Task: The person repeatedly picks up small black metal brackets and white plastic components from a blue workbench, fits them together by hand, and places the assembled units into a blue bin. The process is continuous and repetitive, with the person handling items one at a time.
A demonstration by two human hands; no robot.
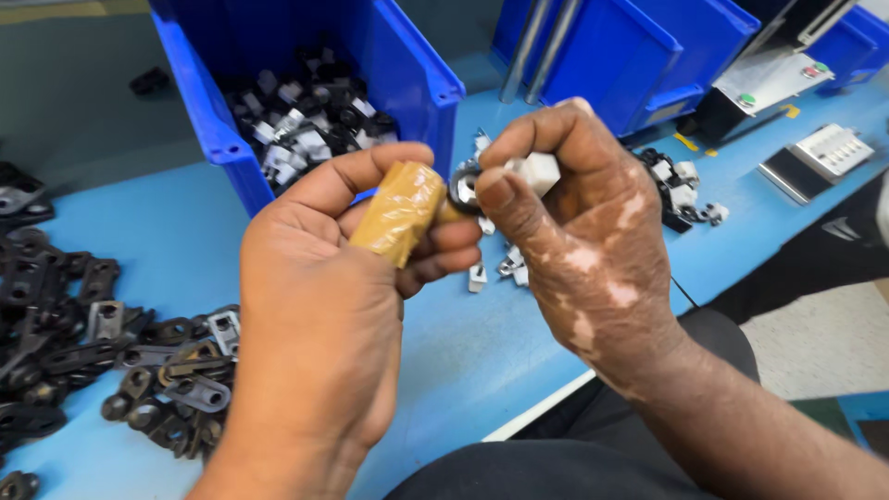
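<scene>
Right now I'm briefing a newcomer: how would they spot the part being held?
Above the blue table, find the two hands. The right hand pinches a small white block beside the left hand's tape-wrapped finger; loose parts below lie untouched.

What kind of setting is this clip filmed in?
Most likely a factory assembly bench: a blue worktable bears a heap of dark metal brackets, and a blue parts bin holds small components. The left hand and right hand fit small parts together.
</scene>
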